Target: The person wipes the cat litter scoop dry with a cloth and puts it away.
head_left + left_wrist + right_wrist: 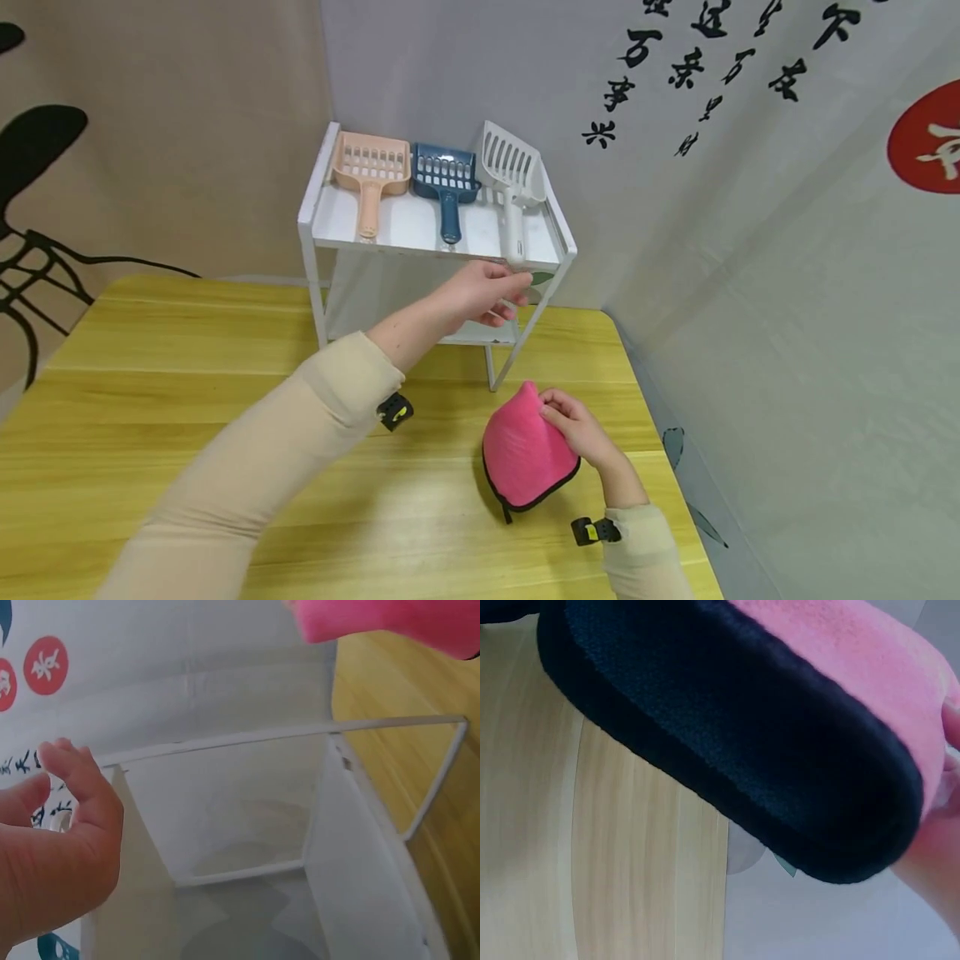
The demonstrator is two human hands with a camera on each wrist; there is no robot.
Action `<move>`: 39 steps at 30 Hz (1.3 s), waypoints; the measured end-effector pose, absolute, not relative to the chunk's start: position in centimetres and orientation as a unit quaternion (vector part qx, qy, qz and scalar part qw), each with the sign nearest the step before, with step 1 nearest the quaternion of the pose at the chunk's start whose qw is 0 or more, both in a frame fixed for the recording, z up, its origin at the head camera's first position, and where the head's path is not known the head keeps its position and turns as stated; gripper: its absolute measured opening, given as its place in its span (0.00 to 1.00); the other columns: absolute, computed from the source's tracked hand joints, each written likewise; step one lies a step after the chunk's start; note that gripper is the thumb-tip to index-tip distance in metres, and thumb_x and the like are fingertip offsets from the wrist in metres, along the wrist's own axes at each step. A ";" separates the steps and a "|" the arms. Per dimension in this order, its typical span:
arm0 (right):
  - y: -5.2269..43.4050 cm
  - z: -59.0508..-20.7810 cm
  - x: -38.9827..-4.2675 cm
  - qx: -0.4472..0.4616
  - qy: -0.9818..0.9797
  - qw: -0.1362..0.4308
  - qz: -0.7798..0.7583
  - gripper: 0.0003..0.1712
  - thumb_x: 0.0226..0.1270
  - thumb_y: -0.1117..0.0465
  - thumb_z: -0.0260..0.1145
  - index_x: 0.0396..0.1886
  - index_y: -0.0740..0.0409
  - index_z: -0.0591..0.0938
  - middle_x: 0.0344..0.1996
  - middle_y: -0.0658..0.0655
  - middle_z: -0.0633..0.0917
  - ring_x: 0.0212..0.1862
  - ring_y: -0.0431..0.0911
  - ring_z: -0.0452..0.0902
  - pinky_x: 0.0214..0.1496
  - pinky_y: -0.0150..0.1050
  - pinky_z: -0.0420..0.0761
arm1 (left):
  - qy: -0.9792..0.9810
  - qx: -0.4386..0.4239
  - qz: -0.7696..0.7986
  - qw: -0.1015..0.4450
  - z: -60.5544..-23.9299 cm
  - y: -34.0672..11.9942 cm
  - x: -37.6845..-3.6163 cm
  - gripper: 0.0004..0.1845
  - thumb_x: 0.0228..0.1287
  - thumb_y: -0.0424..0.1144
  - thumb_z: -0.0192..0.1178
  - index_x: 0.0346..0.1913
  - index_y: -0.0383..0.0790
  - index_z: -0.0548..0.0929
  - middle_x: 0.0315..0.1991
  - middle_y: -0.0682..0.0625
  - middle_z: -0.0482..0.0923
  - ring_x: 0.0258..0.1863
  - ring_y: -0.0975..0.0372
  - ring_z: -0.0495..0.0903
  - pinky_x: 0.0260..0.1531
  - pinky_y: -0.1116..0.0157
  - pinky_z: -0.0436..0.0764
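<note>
My left hand [483, 293] is at the front edge of the shelf's top tier, its thumb and fingers loosely curved just below the handle end of a white slotted litter scoop [512, 171]. In the left wrist view, the left hand [79, 832] has a gap between thumb and fingertip, with the pale handle end [60, 820] partly hidden behind it. Over the table, my right hand [581, 427] pinches the side of a pink plush, cap-like cloth piece [525, 450] with black edging. Its dark opening [727, 712] faces the right wrist camera.
A white two-tier shelf [322, 196] stands at the back of the wooden table [187, 400]. Its top also holds a peach litter scoop [370, 179] and a dark blue one [447, 187]. A pale curtain [750, 275] with black characters hangs behind and to the right.
</note>
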State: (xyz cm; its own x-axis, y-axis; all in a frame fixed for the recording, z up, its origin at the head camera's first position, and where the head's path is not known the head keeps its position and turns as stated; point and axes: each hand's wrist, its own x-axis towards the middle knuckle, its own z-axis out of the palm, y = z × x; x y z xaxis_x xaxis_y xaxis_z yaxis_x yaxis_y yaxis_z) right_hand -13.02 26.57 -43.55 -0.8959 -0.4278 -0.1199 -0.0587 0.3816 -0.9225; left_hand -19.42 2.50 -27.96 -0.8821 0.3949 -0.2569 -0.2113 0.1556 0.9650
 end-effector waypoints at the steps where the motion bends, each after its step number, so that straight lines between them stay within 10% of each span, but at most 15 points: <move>1: 26.6 -43.5 -13.0 -0.147 0.813 0.173 -0.536 0.12 0.73 0.65 0.49 0.44 0.73 0.71 0.28 0.50 0.73 0.27 0.36 0.70 0.29 0.31 0.72 | 0.727 0.069 0.639 0.241 -28.2 2.3 -19.2 0.19 0.69 0.48 0.52 0.53 0.38 0.77 0.42 0.47 0.79 0.26 0.65 0.77 0.27 0.73 0.78; 17: 26.7 -43.0 -13.1 -0.132 0.821 0.151 -0.535 0.13 0.73 0.64 0.49 0.44 0.73 0.71 0.29 0.51 0.73 0.30 0.38 0.69 0.33 0.31 0.72 | 0.731 0.082 0.621 0.272 -30.6 -0.2 -18.0 0.22 0.70 0.46 0.51 0.59 0.36 0.73 0.51 0.38 0.77 0.25 0.66 0.76 0.28 0.73 0.77; 24: 27.5 -42.3 -13.4 -0.115 0.837 0.101 -0.525 0.12 0.72 0.65 0.50 0.44 0.73 0.72 0.56 0.67 0.71 0.48 0.39 0.68 0.43 0.31 0.74 | 0.723 0.067 0.639 0.254 -32.0 -2.0 -17.8 0.19 0.70 0.44 0.52 0.56 0.35 0.76 0.45 0.40 0.79 0.22 0.67 0.75 0.25 0.74 0.76; 31: 28.7 -41.3 -14.1 -0.061 0.872 0.071 -0.481 0.13 0.72 0.64 0.52 0.48 0.69 0.74 0.41 0.64 0.75 0.36 0.42 0.70 0.37 0.33 0.74 | 0.728 0.059 0.636 0.249 -33.1 -4.4 -17.7 0.20 0.71 0.45 0.49 0.58 0.35 0.74 0.42 0.46 0.79 0.25 0.68 0.76 0.26 0.75 0.76; 39: 28.1 -41.7 -15.2 -0.063 0.950 0.015 -0.306 0.11 0.72 0.62 0.53 0.46 0.65 0.75 0.47 0.63 0.76 0.47 0.54 0.75 0.43 0.44 0.78 | 0.736 0.049 0.629 0.246 -33.6 -6.3 -17.6 0.22 0.72 0.45 0.47 0.61 0.34 0.71 0.48 0.41 0.77 0.27 0.68 0.76 0.27 0.76 0.76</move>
State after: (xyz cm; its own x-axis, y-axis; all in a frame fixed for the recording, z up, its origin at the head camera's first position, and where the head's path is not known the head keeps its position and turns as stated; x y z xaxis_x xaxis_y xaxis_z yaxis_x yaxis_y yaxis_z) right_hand -15.23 28.05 -41.71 -0.9916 -0.1288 0.0103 -0.1107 0.8054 -0.5824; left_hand -17.56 -6.33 -33.56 -0.8740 0.3814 -0.3009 -0.2377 0.2044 0.9496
